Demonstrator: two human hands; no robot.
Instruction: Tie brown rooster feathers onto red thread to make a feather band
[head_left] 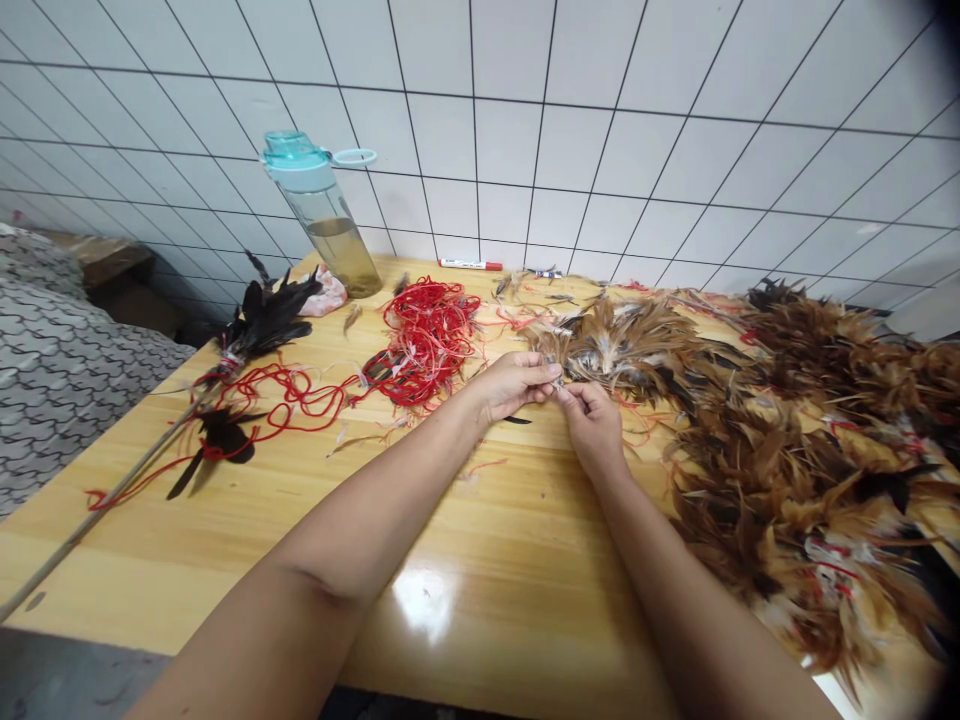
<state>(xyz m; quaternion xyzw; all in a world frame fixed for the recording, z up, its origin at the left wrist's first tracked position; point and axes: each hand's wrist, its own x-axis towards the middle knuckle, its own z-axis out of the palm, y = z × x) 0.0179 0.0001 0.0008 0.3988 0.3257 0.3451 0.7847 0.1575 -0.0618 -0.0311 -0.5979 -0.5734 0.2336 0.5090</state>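
Note:
My left hand [512,383] and my right hand [592,418] meet over the middle of a wooden table [480,560]. Both pinch the quill end of a small bundle of brown feathers [615,345], fingers closed on it. The bundle fans out away from me. Just left of my hands lies a tangle of red string [427,340], with strands trailing further left.
A large heap of brown and black feathers [810,440] covers the table's right side. A stick with black feathers [262,320] lies at the left. A teal-capped bottle [322,215] and a red marker [470,265] stand by the tiled wall. Grey patterned fabric [52,350] lies off the left edge.

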